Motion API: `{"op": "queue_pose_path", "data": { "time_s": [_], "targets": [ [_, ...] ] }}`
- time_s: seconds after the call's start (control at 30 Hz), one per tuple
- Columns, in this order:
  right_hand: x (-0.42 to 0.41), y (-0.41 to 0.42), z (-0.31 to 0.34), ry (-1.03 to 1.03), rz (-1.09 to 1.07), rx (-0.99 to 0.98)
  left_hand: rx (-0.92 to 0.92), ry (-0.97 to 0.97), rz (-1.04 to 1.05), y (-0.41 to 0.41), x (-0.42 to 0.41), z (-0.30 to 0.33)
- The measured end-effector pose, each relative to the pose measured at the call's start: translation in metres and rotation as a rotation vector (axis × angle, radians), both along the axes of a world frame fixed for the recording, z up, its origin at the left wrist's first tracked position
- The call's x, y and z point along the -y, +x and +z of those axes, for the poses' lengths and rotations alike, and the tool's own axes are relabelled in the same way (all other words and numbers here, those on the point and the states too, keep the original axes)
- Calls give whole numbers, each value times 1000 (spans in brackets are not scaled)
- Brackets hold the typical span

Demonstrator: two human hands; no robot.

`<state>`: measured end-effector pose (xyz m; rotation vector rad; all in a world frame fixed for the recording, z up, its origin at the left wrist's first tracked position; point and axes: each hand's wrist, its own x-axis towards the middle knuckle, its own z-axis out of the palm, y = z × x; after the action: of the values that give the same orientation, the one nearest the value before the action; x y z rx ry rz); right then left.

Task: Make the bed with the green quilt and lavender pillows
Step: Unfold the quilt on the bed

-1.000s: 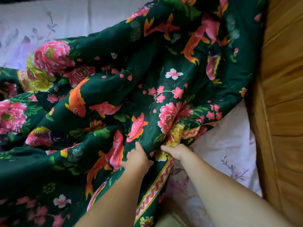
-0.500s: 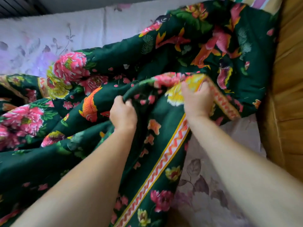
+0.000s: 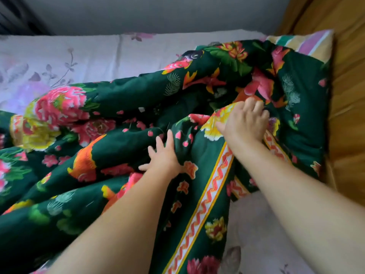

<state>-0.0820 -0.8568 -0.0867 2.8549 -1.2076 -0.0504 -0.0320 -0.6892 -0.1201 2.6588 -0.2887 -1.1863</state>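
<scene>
1. Two bare forearms reach forward over the bed; one sheet (image 3: 262,240) with a pale flower print lies below the right arm and also beyond the quilt, past both hands.
2. The left hand (image 3: 164,157) is now released, fingers spread flat on the quilt, whereas half a second ago it was clenched around a fold of it.
3. The right hand (image 3: 245,123) has moved farther forward and to the right since then; it presses down on the turned-over corner with the yellow flower, fingers bent over the fabric. Whether it grips the cloth or only pushes it, I cannot tell.
4. One green quilt (image 3: 122,95) with pink flowers and orange fish lies bunched under and all around both hands, its zigzag border running between the two arms.
5. Beyond the right hand, one striped pillow (image 3: 308,44) shows at the quilt's far edge, more of it than before.
6. One wooden bed frame (image 3: 347,95) stands to the right of the right hand.
</scene>
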Motion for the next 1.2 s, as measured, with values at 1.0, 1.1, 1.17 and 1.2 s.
{"op": "queue_pose_path", "data": {
  "time_s": [1.0, 1.1, 1.17, 1.2],
  "targets": [
    [38, 194, -199, 331, 260, -69, -88, 297, -76, 114, 40, -115],
    [43, 199, -196, 458, 195, 40, -64, 317, -96, 115, 42, -117],
    [45, 202, -195, 585, 105, 260, -83, 334, -120, 116, 43, -116],
    [43, 205, -196, 629, 53, 346, -100, 346, -131, 116, 43, -116]
  ]
}}
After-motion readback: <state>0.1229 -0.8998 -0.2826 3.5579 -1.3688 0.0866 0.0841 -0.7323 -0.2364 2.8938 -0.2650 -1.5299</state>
